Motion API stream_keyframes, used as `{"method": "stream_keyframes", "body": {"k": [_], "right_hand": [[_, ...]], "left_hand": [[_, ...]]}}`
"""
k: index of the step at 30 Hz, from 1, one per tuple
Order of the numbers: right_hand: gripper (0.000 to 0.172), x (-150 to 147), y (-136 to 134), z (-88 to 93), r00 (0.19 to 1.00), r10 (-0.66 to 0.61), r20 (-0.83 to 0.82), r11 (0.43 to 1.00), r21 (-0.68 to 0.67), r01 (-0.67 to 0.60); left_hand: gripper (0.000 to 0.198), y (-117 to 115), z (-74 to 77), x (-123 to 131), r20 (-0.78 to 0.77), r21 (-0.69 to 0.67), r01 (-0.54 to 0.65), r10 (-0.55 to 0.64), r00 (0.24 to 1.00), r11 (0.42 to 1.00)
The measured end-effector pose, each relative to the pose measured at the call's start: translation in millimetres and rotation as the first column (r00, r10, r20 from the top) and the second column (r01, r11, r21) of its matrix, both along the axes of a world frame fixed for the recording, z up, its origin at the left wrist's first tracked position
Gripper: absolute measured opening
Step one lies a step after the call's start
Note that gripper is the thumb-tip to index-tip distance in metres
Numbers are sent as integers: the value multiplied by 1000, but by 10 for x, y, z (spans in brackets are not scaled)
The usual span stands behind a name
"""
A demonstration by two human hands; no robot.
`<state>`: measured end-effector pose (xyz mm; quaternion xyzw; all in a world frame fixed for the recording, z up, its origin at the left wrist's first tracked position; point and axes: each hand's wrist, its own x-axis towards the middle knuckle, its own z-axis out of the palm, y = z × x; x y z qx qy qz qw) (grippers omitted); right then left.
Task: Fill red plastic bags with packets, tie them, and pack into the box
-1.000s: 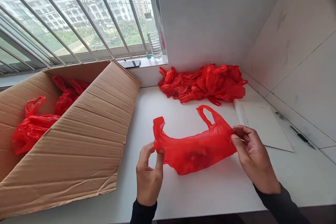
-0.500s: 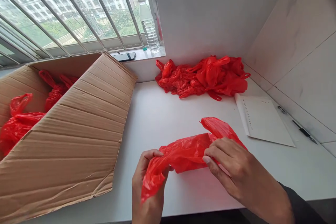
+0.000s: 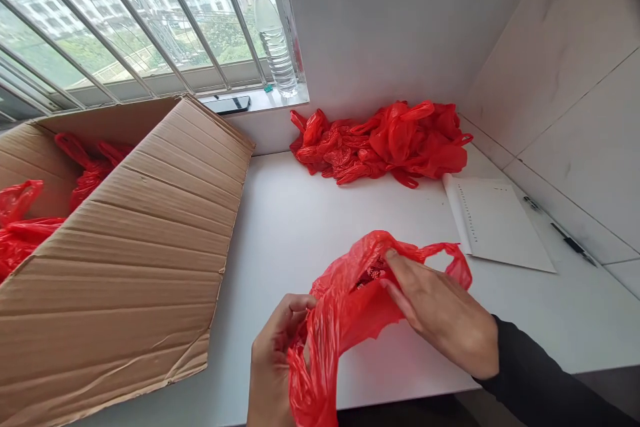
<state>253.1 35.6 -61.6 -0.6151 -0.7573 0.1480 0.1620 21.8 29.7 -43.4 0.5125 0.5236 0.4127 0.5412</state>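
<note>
While left grip (image 3: 274,353) clasps it, red bag (image 3: 369,312) between, right grip (image 3: 443,310) touching

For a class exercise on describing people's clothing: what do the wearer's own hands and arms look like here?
The left hand and right hand are both ungloved, with no rings or markings visible. The right arm wears a plain, long black sleeve ending at the wrist. No left sleeve is in view.

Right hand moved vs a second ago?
Yes: leftward, judged against the notebook. The right hand had its fingertips near the left edge of the notebook; now they're farther left, at the red bag.
</note>
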Motion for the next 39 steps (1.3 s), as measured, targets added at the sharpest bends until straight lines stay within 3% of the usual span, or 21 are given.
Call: {"method": "stream_keyframes", "body": {"k": [2,4,6,9,13,18,23,26,29,32,35,39], "right_hand": [[44,-8,32,-18,989,144,16,989,17,-144],[48,-23,51,-37,975,213,62,976,-69,-209],[36,-37,56,-50,975,193,109,971,-161,-174],[22,-46,46,-70,981,133,142,976,-190,-105],[24,-43,26,-95,983,112,145,977,-198,-82],[27,-65,49,-125,987,52,154,979,-202,-20],[34,-106,124,-154,983,-30,183,981,-184,64],[38,-146,110,-73,973,-95,212,978,-164,132],[31,-241,59,49,981,-160,112,981,-92,171],[25,-365,32,92,990,-114,-84,991,-76,108],[26,-432,43,-2,982,-22,-187,980,-197,-15],[28,-397,59,-189,987,26,-159,955,-287,-71]], "left_hand": [[13,30,-47,-29,-76,159,-24,37,996,987],[10,59,-62,-29,-94,274,-120,151,984,954],[14,74,-37,-15,-35,234,-166,179,983,958],[23,68,35,-2,60,52,-123,120,991,991],[30,36,93,4,121,31,-162,158,980,986],[18,-27,201,42,101,21,-131,128,987,991],[17,-96,278,66,213,-11,-154,153,965,988],[34,-118,218,102,176,-4,-237,234,956,972],[47,-148,145,184,41,83,-350,347,937,933],[50,-192,92,259,-108,210,-423,451,886,882],[53,-232,42,267,-106,273,-452,494,863,849],[50,-263,-9,220,-56,301,-499,537,842,813]]}}
